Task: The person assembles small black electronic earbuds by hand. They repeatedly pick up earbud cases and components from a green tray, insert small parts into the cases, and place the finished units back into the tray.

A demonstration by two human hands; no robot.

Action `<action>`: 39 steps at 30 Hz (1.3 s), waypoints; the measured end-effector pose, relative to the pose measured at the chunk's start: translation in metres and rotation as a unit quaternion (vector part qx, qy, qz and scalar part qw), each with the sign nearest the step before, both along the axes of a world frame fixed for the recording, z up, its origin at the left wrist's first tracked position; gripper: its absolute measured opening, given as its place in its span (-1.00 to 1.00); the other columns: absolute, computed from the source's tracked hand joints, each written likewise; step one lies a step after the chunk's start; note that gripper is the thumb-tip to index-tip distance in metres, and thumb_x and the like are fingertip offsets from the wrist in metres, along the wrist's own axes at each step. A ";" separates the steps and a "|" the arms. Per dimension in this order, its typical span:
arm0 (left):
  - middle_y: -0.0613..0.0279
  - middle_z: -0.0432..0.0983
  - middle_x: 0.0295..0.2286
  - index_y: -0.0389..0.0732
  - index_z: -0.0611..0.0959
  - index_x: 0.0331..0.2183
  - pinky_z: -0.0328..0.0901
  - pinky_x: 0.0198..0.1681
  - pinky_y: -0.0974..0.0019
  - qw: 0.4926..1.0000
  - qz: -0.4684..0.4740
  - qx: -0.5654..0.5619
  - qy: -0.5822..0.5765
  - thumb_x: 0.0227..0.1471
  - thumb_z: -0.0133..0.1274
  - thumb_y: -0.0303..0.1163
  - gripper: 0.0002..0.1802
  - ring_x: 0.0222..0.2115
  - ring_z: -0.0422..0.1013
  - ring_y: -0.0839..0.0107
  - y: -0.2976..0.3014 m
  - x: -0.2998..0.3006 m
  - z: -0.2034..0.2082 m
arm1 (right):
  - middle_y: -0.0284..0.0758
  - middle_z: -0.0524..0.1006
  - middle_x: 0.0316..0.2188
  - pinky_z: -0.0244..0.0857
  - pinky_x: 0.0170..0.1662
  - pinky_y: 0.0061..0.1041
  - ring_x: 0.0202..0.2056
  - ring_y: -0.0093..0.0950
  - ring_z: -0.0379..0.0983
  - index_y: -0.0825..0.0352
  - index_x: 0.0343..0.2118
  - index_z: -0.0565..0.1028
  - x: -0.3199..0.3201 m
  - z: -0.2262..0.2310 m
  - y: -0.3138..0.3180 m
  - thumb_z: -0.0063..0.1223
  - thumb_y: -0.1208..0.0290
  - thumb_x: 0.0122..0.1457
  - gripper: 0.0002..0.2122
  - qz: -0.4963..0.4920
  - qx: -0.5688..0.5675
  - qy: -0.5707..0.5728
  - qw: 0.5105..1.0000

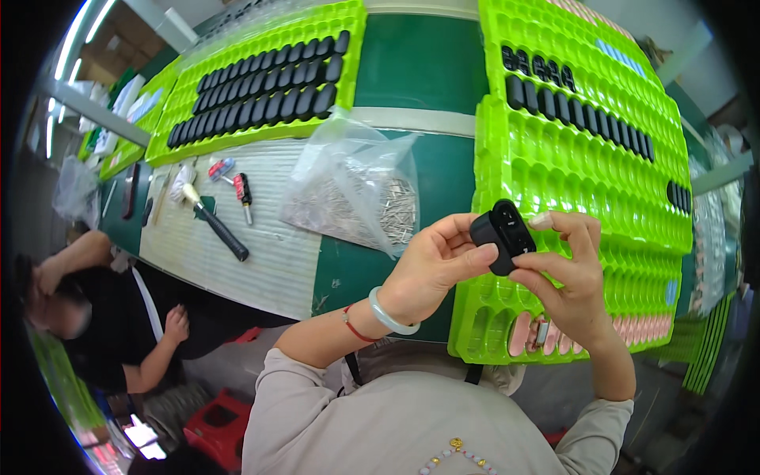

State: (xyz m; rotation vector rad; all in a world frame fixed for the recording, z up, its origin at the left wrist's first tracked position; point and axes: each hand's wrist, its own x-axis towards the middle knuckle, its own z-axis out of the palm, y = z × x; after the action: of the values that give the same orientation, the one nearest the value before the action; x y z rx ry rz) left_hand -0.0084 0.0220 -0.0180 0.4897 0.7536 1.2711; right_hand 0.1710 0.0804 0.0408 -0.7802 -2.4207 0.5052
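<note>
Over the near edge of the green trays, my left hand (431,265) grips a small black case (503,237), rounded like an earbud case, by its left side. Its hollowed face is turned up to the right, with small light marks inside. At the case's lower right corner, my right hand (566,277) pinches with thumb and fingertips, while its index finger is raised apart from the case. Whether a tiny part sits in that pinch cannot be made out. Beneath my hands lies a bright green tray (495,305) with pink cases (520,334) in its near rows.
Left of my hands rests a clear bag of metal pins (356,202). A hammer (218,226) and a red-and-black screwdriver (243,194) lie on a pale mat (277,261). Another green tray (261,146) holds black cases. A seated person (103,324) is at the left.
</note>
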 end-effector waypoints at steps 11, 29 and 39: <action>0.10 0.44 -0.41 -0.27 0.51 -0.34 0.30 -0.36 0.23 0.550 0.093 0.177 0.811 -0.21 0.12 -0.47 -0.73 -0.40 0.39 0.14 -0.017 -0.077 0.015 | -0.31 0.42 -0.24 0.07 -0.03 -0.33 -0.18 -0.25 0.22 0.27 -0.53 0.57 -0.100 -0.010 0.141 0.21 0.40 -0.14 -0.90 -0.014 0.092 -0.019 0.995; 0.12 0.48 -0.51 -0.25 0.57 -0.50 0.31 -0.48 0.29 0.669 0.174 0.173 0.701 -0.16 0.10 -0.51 -0.94 -0.53 0.42 0.16 -0.009 -0.086 -0.020 | -0.26 0.47 -0.32 0.11 -0.11 -0.33 -0.15 -0.26 0.22 0.23 -0.64 0.58 -0.247 -0.092 0.304 0.28 0.37 -0.21 -0.91 -0.294 -0.006 -0.057 0.954; 0.08 0.50 -0.50 -0.29 0.59 -0.39 0.30 -0.53 0.39 0.709 0.161 0.153 0.670 -0.08 0.05 -0.51 -0.88 -0.57 0.45 0.33 -0.004 -0.090 -0.017 | -0.31 0.52 -0.32 0.14 -0.09 -0.32 -0.12 -0.24 0.24 0.15 -0.48 0.61 -0.234 -0.093 0.311 0.26 0.21 -0.17 -0.81 -0.306 -0.010 -0.099 0.947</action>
State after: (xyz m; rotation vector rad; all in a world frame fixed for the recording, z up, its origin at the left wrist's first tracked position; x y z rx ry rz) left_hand -0.0982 0.0182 -0.0350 1.7072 1.9117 1.2187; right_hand -0.0626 0.3914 -0.0524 -1.5762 -2.1748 0.2066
